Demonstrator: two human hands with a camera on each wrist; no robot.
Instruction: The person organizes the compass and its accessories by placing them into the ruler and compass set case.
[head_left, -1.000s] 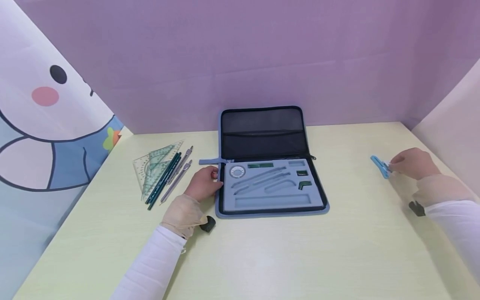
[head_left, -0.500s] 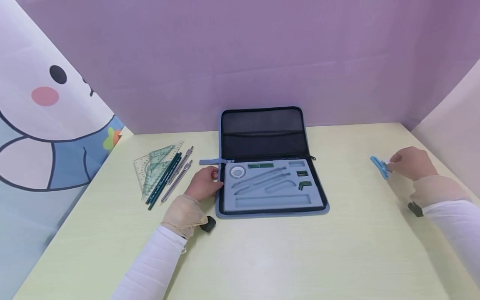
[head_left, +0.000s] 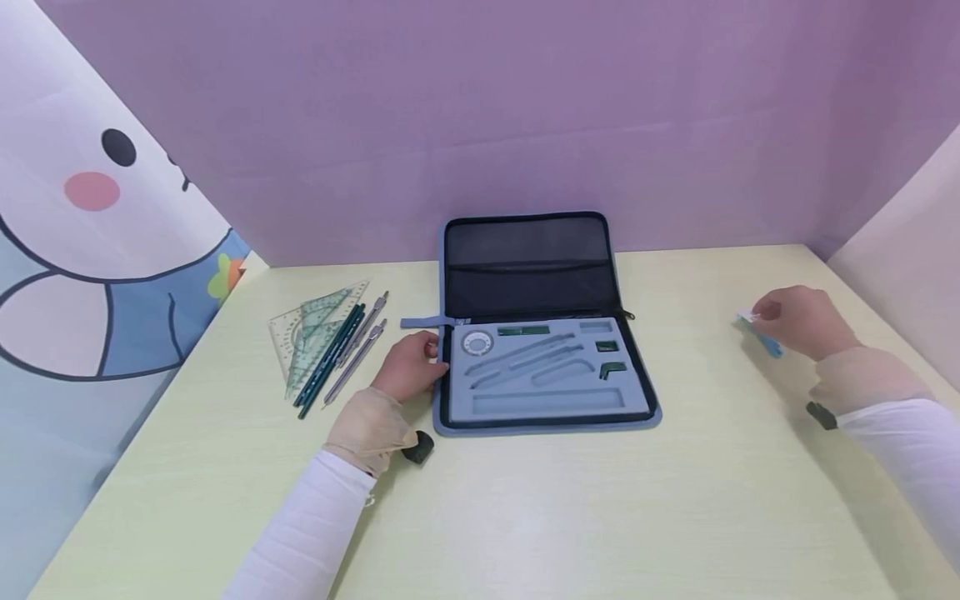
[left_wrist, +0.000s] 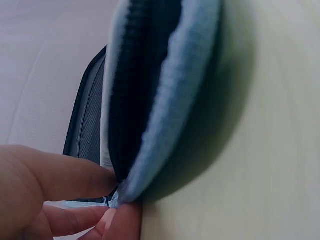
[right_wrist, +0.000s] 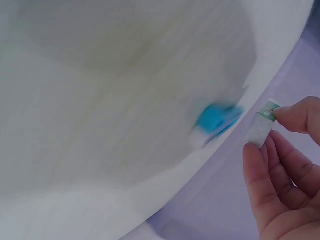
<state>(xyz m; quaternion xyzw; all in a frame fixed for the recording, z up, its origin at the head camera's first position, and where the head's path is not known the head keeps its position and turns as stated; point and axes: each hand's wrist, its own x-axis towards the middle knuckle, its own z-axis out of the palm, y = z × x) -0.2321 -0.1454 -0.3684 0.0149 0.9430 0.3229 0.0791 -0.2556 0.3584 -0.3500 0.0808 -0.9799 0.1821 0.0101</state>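
Drawing tools: Green set squares [head_left: 318, 337], transparent and overlapping, lay at the far left of the table; dark green pencils [head_left: 330, 358] and metal compasses [head_left: 356, 360] lay just beside them, slanting.
Left hand: The left hand [head_left: 405, 367] pinched the case's left edge between thumb and fingers.
Case: The zip case [head_left: 531, 292] lay open at mid-table, lid raised toward the purple backdrop [head_left: 525, 125]. Its edging was blue and its lid lining black, with a pocket.
Tray: The grey-blue tray [head_left: 461, 387] in the case had long, curved and rectangular recesses, a round white dial at upper left, and green in several small slots.
Blue item: The blue item [head_left: 769, 345] rested on the table well right of the case, partly hidden in the head view and blurred in the right wrist view.
White block: The small white block [right_wrist: 261, 127], green-banded at one end, was held near the blue item.
Right hand: The right hand [head_left: 806, 321] pinched the white block between thumb and fingertips.
Change: Since the earlier frame, the right hand had moved slightly left, carrying the white block across the blue item; the left hand had kept its position.
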